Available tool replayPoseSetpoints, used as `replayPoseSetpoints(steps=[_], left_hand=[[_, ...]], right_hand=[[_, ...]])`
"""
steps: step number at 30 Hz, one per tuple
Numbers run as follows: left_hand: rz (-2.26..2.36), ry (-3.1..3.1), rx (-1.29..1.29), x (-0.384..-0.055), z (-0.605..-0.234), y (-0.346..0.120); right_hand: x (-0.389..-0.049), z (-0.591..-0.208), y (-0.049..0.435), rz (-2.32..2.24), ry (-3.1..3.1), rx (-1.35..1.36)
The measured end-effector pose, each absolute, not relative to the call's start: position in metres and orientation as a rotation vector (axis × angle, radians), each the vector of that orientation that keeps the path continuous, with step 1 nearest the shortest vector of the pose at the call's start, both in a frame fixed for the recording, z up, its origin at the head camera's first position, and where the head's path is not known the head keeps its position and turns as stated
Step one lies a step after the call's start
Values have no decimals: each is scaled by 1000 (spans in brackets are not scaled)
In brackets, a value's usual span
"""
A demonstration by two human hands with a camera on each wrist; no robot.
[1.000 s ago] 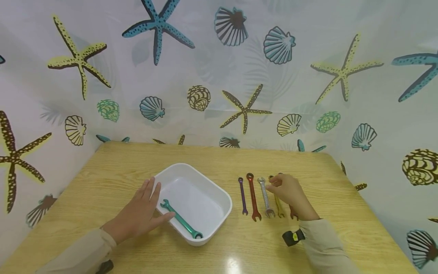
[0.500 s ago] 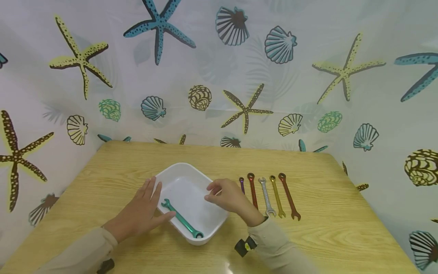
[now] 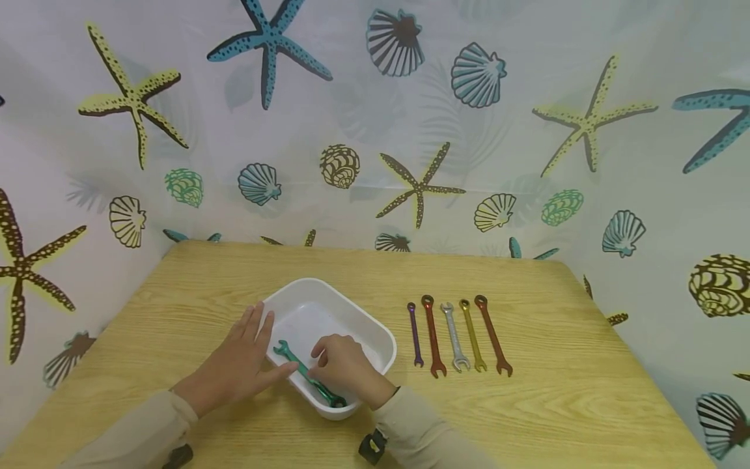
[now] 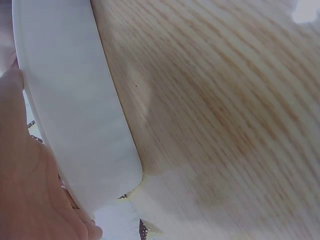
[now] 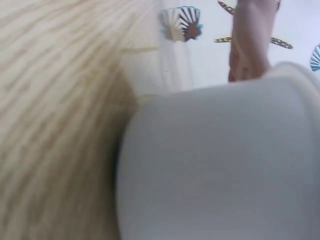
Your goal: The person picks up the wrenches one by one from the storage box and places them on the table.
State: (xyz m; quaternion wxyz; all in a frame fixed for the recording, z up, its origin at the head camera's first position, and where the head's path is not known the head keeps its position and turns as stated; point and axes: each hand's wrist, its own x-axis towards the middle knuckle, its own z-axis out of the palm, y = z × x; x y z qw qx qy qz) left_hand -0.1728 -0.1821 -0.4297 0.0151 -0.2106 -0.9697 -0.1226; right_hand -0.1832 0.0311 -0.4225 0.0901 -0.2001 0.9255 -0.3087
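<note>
A green double-ended wrench (image 3: 287, 352) lies along the near left side inside a white plastic tub (image 3: 381, 339). Into the tub from the right reaches my right hand (image 3: 347, 366), its fingers loosely bent, a gap showing between thumb and forefinger. Its thumb tip is right at the wrench's shaft and hides part of it. My left hand (image 3: 231, 371) lies against the tub's left side with straight, spread fingers and its thumb over the rim. In the left wrist view that hand (image 4: 30, 170) rests along the rim of the tub (image 4: 80, 110); the right wrist view shows the tub's outer wall (image 5: 215, 165).
Right of the tub, several wrenches lie in a row on the wooden table (image 3: 556, 391): a purple one (image 3: 415, 335), a red one (image 3: 433, 339), a silver one (image 3: 454, 339), a gold one (image 3: 472, 335) and another reddish one (image 3: 493, 335). A patterned curtain (image 3: 351, 130) stands behind.
My right hand has moved left from above the row of wrenches, over the tub's right rim, and down to the green wrench. My left hand and the tub have stayed put.
</note>
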Motion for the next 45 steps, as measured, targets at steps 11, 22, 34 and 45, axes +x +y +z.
replayPoseSetpoints(steps=[11, 22, 34, 45], left_hand=[[-417, -3006, -661, -170, -428, -183], [-403, -2980, -685, -170, -427, -183], [-406, -2996, -676, -171, -426, -182], [-406, -3003, -667, -173, -428, -183]], right_hand=[[-178, -431, 20, -758, 2805, -564], [-181, -431, 22, -757, 2778, -535], [-181, -429, 25, -873, 2680, -542], [-182, -430, 25, -905, 2634, -553]])
